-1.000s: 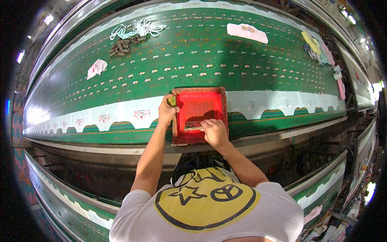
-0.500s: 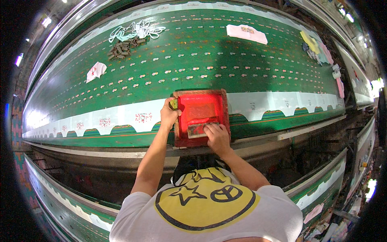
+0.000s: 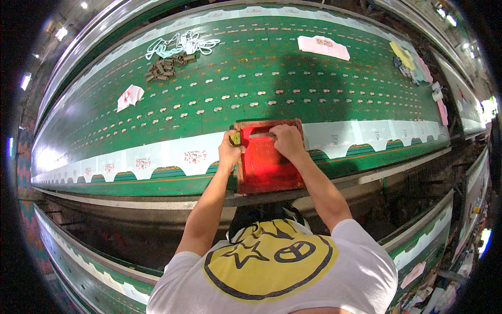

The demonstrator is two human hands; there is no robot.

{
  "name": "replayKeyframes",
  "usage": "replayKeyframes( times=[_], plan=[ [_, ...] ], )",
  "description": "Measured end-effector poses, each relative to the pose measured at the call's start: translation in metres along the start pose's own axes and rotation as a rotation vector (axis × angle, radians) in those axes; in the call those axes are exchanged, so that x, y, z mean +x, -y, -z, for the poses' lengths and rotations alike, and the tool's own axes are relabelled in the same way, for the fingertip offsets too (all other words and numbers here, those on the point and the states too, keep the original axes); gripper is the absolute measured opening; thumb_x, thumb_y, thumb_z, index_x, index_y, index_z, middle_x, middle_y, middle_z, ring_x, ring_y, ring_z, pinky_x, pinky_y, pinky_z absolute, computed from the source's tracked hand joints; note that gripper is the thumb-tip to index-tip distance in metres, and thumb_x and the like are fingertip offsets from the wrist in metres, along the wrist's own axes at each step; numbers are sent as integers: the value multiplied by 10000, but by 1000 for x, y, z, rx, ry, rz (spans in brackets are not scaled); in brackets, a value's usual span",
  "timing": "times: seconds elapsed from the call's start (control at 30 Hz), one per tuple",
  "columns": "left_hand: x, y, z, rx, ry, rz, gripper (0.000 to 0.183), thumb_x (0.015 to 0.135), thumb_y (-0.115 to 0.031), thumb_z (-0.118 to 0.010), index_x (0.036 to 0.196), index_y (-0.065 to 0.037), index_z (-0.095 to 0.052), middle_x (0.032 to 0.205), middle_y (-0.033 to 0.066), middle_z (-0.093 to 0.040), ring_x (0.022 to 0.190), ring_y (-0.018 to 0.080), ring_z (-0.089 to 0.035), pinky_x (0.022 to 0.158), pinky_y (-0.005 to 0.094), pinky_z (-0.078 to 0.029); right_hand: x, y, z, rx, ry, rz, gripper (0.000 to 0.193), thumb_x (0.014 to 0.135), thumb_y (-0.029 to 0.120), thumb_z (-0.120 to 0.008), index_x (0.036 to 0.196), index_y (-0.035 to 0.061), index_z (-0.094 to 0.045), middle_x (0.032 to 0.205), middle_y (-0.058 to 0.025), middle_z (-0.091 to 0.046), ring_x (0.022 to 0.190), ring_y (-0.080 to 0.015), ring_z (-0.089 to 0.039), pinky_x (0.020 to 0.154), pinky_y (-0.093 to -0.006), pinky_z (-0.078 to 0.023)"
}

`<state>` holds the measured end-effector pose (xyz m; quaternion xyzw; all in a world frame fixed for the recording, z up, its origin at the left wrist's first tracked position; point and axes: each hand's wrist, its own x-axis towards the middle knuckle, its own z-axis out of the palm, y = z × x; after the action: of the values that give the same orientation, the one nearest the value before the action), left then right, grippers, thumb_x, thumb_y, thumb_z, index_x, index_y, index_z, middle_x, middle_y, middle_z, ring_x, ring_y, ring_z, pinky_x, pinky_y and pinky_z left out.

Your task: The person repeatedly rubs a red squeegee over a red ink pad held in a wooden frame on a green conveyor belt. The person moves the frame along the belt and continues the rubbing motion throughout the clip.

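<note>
A screen-printing frame [image 3: 256,124] with wooden sides and red ink on its mesh lies over the white cloth strip [image 3: 193,152] at the table's near edge. My left hand [image 3: 230,153] is closed round the frame's left side, beside a small yellow-green piece [image 3: 237,138]. Near the far end of the mesh, my right hand [image 3: 287,140] grips a squeegee [image 3: 260,135], whose right part is hidden under the fingers. Red prints show on the cloth pieces left of the frame.
The long green table [image 3: 219,83] carries rows of small printed marks. Farther back lie white cords [image 3: 183,44], dark short blocks [image 3: 164,68], a pink-white cloth scrap [image 3: 129,98] and folded pink fabric [image 3: 324,48]. Coloured cloths [image 3: 410,63] lie at the far right.
My right hand has pushed the squeegee from the near part of the mesh to its far end. The left hand keeps its hold on the frame; the whole view has shifted slightly.
</note>
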<state>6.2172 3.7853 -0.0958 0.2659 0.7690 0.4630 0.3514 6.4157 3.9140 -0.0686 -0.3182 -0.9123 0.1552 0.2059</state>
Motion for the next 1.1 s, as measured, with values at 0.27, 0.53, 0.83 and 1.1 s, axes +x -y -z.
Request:
replayKeyframes(
  times=[0.27,0.53,0.83,1.1],
  plan=[
    [1,15,0,36,-70,-92,637,700,30,-763,1302,-87,-593,1057,119,-738,956,219,-701,868,341,-554,-115,53,16,-80,-20,53,241,771,51,-643,997,89,-718,1064,-66,-738,1031,-254,-686,895,-443,-498],
    [-3,9,-15,-69,-108,-152,653,681,87,-748,1294,-83,-601,1048,80,-705,956,204,-666,840,339,-554,-100,33,43,34,45,15,223,790,97,-728,1011,72,-734,1017,-71,-750,995,-255,-693,880,-434,-500],
    [-23,-45,-142,-128,-69,-187,655,680,68,-769,1296,-65,-593,1047,80,-712,977,199,-669,875,330,-544,-137,-76,111,32,25,4,271,748,37,-728,1019,41,-746,1055,-109,-756,1011,-301,-692,874,-458,-510],
    [-32,-54,-248,-149,-42,-135,664,671,36,-798,1299,-48,-601,1065,121,-731,990,224,-695,886,333,-542,-175,-167,151,-12,30,-21,218,798,99,-758,1010,51,-743,1024,-94,-756,1002,-289,-701,880,-460,-516]
  ],
)
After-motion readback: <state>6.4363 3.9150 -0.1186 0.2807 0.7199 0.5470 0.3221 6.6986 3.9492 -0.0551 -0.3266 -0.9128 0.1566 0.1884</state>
